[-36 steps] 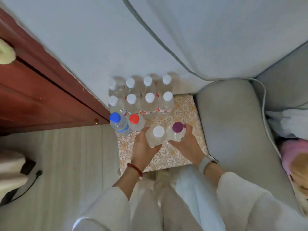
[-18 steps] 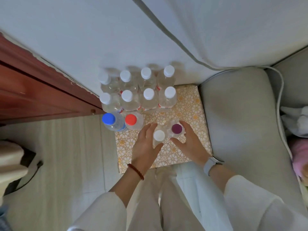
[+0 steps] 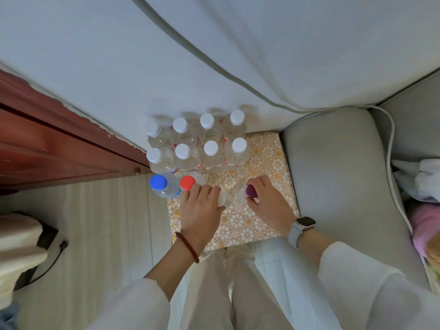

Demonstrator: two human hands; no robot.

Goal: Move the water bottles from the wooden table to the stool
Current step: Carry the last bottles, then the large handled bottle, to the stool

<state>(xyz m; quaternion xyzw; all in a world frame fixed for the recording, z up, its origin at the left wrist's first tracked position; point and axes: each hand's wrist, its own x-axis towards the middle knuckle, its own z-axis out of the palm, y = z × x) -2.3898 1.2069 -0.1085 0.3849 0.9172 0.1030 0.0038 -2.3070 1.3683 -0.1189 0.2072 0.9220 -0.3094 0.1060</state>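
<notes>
Trouble loomed on the floral-patterned stool (image 3: 266, 160): left hand (image 3: 202, 210) gripped the white-capped clear plastic bottle (image 3: 222, 198), right hand (image 3: 266, 201) pinched the purple-capped clear bottle (image 3: 250, 190), and crowding could have toppled the near red-capped bottle (image 3: 188, 182).

Both bottles now stand on the stool (image 3: 262, 148), lower than a second ago. Left hand (image 3: 200, 210) now covers the white-capped bottle (image 3: 222, 199) from above; right hand (image 3: 266, 206) fingers curl over the purple-capped bottle (image 3: 250, 190).

Bottles on the stool (image 3: 266, 160), far-left.
My left hand (image 3: 198, 209) rests near them, my right hand (image 3: 266, 203) beside it.
</notes>
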